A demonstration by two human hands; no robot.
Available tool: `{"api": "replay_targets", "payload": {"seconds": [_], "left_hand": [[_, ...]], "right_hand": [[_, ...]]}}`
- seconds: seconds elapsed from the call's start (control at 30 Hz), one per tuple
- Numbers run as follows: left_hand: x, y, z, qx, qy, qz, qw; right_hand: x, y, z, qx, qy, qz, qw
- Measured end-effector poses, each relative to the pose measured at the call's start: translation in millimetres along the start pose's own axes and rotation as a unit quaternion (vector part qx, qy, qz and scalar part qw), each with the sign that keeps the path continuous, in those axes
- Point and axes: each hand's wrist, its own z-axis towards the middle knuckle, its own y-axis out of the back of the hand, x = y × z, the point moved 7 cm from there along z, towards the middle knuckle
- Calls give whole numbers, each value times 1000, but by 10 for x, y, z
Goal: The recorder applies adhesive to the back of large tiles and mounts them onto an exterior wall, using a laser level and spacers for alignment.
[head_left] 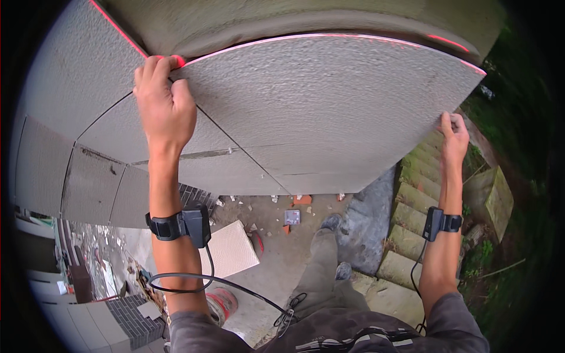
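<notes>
A large grey textured wall panel [329, 106] stands against the wall, with a red laser line along its upper edge. My left hand [165, 106] grips the panel's top-left corner with curled fingers, where it meets a neighbouring panel [76, 59] at a narrow dark joint; the laser glows red on my fingertips. My right hand [454, 132] holds the panel's right edge between thumb and fingers, lower down. More panels [47, 170] cover the wall to the left and below. Both forearms carry black strapped devices with cables.
Below are a concrete floor [247, 209] with rubble, a pale loose tile [226, 250], a bucket [222, 303], a small square object [292, 217] and my feet. Mossy steps [406, 217] run down the right beside a grey sloped slab [368, 229], a block [488, 206] and greenery.
</notes>
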Motion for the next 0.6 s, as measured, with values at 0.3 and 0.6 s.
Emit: {"api": "replay_targets", "payload": {"seconds": [0.3,0.6], "left_hand": [[38,-22,-27,-13,28,14,999],[-125,-70,23,11,31,3,999]], "right_hand": [[5,-59,76,-30,-62,98,993],[125,-80,-11,-68,-32,116,990]]}}
